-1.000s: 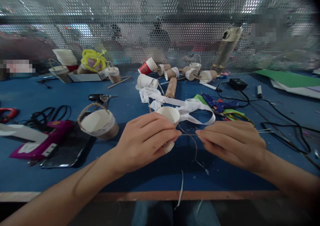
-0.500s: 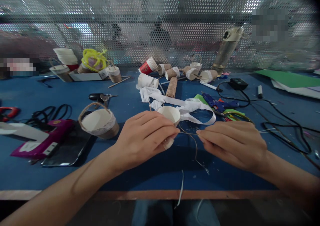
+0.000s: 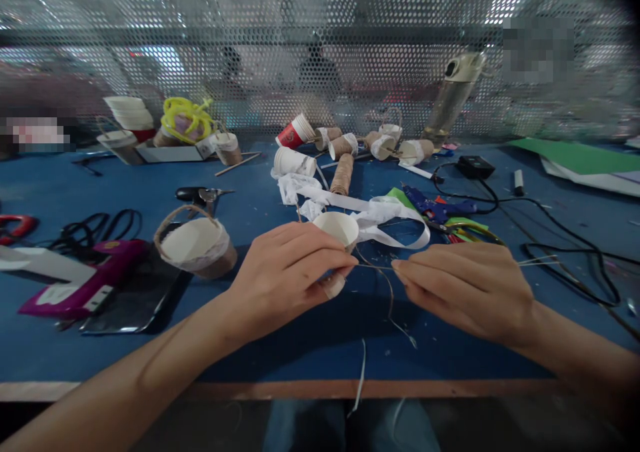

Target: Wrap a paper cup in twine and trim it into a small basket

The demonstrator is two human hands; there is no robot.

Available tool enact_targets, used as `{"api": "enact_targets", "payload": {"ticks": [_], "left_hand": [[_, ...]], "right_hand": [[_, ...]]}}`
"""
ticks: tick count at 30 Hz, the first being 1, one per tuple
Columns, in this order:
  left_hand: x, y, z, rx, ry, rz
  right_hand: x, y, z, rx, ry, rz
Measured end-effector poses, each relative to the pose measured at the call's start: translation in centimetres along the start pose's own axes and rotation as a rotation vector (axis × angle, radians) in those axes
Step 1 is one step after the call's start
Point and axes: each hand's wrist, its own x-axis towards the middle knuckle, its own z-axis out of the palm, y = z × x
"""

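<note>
My left hand (image 3: pixel 287 275) is closed round a small white paper cup (image 3: pixel 339 228) and pinches a thin brown twine (image 3: pixel 374 267) at its side. My right hand (image 3: pixel 467 289) pinches the same twine a short way to the right, so the strand runs taut between the two hands. A loose loop of twine hangs below them onto the blue table (image 3: pixel 300 352). White ribbon (image 3: pixel 385 220) lies just behind the cup.
A twine-wrapped cup basket with a handle (image 3: pixel 196 244) stands to the left, beside a purple glue gun (image 3: pixel 83 285). A blue glue gun (image 3: pixel 437 209), cables (image 3: pixel 560 229), scissors (image 3: pixel 203 194), a twine spool (image 3: pixel 343 174), several cups and a bottle (image 3: pixel 453 99) lie further back before a perforated metal screen.
Almost nothing differs. My left fingertips have shifted slightly on the cup and twine; my right hand stays where it was.
</note>
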Motion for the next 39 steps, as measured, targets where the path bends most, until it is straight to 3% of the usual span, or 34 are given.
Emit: {"api": "enact_targets", "payload": {"ticks": [21, 32, 39], "left_hand": [[0.4, 0.4, -0.4, -0.097, -0.029, -0.099], [0.5, -0.1, -0.7, -0.082, -0.012, -0.091], [0.7, -1.0, -1.5, -0.105, -0.071, -0.104]], "right_hand": [[0.2, -0.1, -0.5, -0.068, -0.021, -0.075], [0.4, 0.4, -0.5, -0.08, -0.008, -0.056], [0.1, 1.4, -0.2, -0.127, 0.047, -0.023]]}}
